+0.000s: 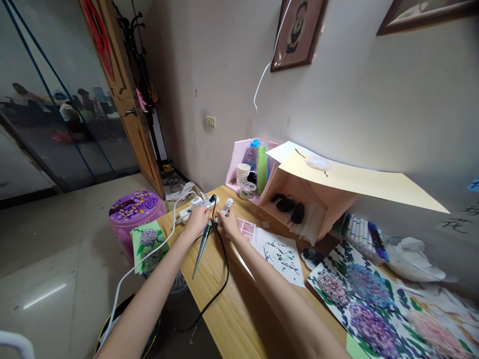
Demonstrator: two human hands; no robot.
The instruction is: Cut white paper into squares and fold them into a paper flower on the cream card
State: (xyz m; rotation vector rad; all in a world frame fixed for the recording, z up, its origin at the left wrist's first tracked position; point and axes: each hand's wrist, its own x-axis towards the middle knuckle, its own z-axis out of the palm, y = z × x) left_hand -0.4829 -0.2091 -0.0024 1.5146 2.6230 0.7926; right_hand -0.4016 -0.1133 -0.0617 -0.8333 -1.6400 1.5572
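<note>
Left hand (196, 220) rested on white power strip (198, 204) at counter (232, 319) edge, fingers curled over it, right hand (229, 224) gripped black plug (213, 199), teal-tipped tool (202, 245) hung between both hands, grasp unclear.

Smooth light wood table (224, 319), glossy white plastic power strip (198, 205), matt black rubbery cable (224, 269), paper flower prints (370, 304)

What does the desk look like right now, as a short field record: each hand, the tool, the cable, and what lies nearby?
left hand: on the white power strip
right hand: beside the strip, touching a small white object; grip unclear
tool: grey-green tapered tool lying between the hands
cable: black cord running off the wooden table edge
nearby: flower painting, markers, pink stool
</note>
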